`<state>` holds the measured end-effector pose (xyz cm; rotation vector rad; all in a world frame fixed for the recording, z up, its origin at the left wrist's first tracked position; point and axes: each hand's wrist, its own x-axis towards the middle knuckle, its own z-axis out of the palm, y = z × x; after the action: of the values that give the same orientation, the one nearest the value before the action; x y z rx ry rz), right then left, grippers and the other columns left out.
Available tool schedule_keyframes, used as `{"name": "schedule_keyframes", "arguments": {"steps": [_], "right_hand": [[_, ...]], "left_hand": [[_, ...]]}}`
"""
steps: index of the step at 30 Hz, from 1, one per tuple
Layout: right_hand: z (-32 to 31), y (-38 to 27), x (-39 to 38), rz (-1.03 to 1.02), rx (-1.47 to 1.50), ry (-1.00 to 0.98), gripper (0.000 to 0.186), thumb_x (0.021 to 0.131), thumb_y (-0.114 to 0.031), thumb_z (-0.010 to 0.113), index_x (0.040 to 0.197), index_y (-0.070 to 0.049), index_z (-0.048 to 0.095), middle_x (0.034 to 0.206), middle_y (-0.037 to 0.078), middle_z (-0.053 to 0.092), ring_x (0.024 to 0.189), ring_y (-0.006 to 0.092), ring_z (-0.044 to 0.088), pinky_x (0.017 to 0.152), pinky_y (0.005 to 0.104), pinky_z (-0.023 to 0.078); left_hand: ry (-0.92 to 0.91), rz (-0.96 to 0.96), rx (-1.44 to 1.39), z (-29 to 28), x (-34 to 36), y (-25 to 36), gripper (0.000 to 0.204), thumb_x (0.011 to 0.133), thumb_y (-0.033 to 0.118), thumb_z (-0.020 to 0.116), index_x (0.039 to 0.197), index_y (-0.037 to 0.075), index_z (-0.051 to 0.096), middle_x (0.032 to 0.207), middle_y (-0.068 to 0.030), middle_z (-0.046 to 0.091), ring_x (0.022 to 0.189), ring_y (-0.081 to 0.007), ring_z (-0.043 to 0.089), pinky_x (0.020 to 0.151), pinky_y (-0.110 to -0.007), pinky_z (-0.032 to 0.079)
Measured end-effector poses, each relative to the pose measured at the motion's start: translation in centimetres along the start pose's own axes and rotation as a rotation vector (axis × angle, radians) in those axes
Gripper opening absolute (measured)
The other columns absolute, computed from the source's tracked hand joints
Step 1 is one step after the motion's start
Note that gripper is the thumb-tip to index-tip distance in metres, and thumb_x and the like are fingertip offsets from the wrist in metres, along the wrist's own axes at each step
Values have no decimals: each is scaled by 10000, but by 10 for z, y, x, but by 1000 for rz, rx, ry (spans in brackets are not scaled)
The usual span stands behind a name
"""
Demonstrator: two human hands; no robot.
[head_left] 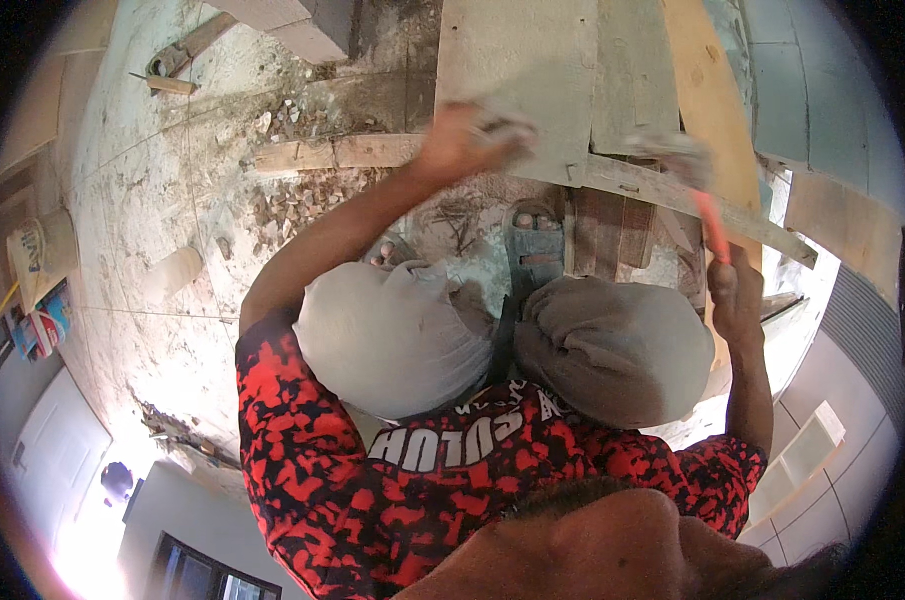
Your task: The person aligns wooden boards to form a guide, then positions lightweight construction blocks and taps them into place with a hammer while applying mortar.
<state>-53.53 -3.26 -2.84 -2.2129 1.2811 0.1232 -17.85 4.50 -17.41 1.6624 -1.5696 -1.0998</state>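
My right hand (736, 297) is closed round the orange handle of a hammer (710, 225). The hammer's head is smeared by motion and hangs over the boards. My left hand (463, 140) is bent over the near left part of a wide pale board (518, 75). Its fingers curl round a small greyish thing, too blurred to name. A narrow wooden strip (688, 195) with nails in it lies slanted along the boards' near edge, below the hammer head. Right of the wide board runs a yellowish plank (713, 90).
Between my knees, a sandalled foot (535, 240) rests beside short wood blocks (613, 235). Left of the boards, a wooden batten (338, 153) lies among broken rubble (293, 205) on the dusty floor. Farther left lie a wood offcut (188, 50) and a packet (45, 325).
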Motion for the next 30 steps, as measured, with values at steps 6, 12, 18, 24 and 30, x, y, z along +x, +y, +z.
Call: {"name": "schedule_keyframes", "arguments": {"steps": [6, 12, 18, 24, 30], "right_hand": [[5, 4, 19, -98, -108, -161, 392, 909, -406, 437, 1032, -42, 518, 807, 222, 596, 737, 412, 585, 623, 455, 449], [-5, 15, 16, -197, 83, -81, 428, 870, -442, 498, 900, -23, 579, 689, 195, 549, 662, 401, 566, 563, 442, 435], [15, 10, 31, -79, -146, -182, 399, 943, -370, 337, 986, -58, 583, 866, 224, 601, 797, 433, 575, 618, 406, 447], [4, 41, 9, -213, 414, -59, 443, 908, -410, 367, 960, -19, 571, 803, 212, 597, 788, 355, 597, 642, 397, 438], [11, 11, 32, -91, -155, -61, 195, 861, -208, 521, 903, -34, 598, 846, 184, 623, 735, 347, 607, 653, 403, 467]], "left_hand": [[612, -172, 122, -8, 1, -55, 749, 833, 574, 480, 1109, -122, 491, 862, -285, 615, 851, -407, 617, 793, -461, 473], [361, -452, 214, 2, -6, -45, 848, 856, 630, 332, 1160, -156, 431, 848, -323, 600, 854, -442, 603, 783, -501, 460], [326, -451, 222, -4, 3, -41, 807, 855, 616, 362, 1171, -123, 439, 889, -333, 591, 854, -452, 593, 750, -494, 471], [394, -431, 240, 0, -6, -45, 789, 864, 590, 377, 1149, -141, 449, 789, -319, 596, 769, -442, 609, 695, -489, 488], [446, -367, 294, 3, 0, -52, 795, 874, 569, 371, 1150, -173, 439, 777, -318, 601, 762, -434, 620, 679, -487, 498]]}}
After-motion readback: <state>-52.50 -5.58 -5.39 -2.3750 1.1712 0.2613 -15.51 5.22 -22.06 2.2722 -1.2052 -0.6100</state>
